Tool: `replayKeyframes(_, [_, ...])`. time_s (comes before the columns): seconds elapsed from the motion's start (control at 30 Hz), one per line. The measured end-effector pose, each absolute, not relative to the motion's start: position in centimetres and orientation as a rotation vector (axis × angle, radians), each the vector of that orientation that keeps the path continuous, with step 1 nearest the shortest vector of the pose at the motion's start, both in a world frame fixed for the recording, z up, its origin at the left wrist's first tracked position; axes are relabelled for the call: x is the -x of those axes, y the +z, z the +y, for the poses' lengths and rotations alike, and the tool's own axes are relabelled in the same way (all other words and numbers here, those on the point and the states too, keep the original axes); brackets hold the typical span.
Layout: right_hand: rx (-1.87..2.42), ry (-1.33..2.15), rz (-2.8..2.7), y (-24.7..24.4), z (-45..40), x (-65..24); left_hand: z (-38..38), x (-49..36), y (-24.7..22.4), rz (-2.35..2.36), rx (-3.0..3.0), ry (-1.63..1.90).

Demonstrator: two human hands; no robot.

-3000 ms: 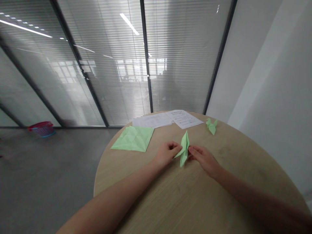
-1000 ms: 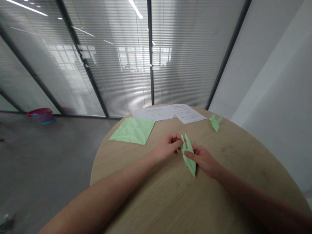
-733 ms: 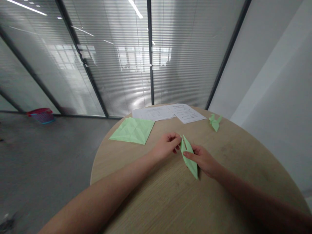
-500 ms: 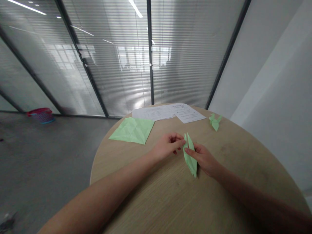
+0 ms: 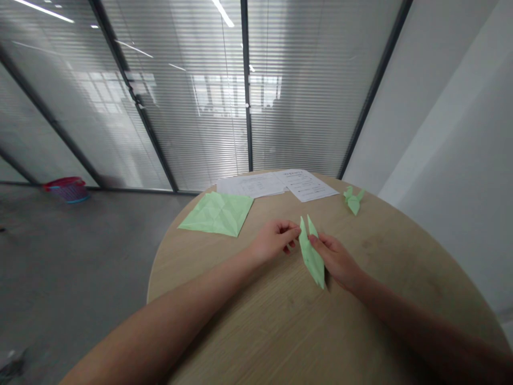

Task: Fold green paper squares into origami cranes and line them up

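Note:
A narrow folded piece of green paper (image 5: 312, 260) is held above the wooden table, its upper end split into two points. My left hand (image 5: 280, 236) pinches the left point at its edge between thumb and fingers. On the right side, my right hand (image 5: 334, 259) grips the paper, thumb on the front near the split and fingers behind, partly hidden.
A creased green sheet (image 5: 218, 214) lies at the left of the round table (image 5: 256, 331). Printed white papers (image 5: 306, 186) lie at the far edge, with a small green folded figure (image 5: 353, 201) to their right. A red and blue basket (image 5: 68, 190) stands on the floor.
The two upper points of the folded paper are spread wider apart. My left hand has shifted slightly left with the left point, and my right thumb sits a little higher and further right.

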State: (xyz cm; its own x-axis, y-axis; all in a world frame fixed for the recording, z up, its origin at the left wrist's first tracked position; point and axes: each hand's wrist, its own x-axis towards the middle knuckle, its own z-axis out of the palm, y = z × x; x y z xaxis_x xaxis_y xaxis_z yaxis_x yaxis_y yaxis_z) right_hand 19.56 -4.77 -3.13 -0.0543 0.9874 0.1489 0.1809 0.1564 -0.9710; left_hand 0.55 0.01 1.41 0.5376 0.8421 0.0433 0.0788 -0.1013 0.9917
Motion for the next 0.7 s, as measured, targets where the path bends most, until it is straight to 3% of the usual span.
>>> replayKeyframes(0.27, [1.217,1.006,-1.452,-2.61,-4.92,-19.43,-0.43,-0.71,1.89,0.674,-1.468,0.973])
replayKeyframes(0.7, [1.192,1.061,-1.451,-3.19,-5.0,-19.74,-0.34,-0.62,2.22,0.651,-1.45,0.92])
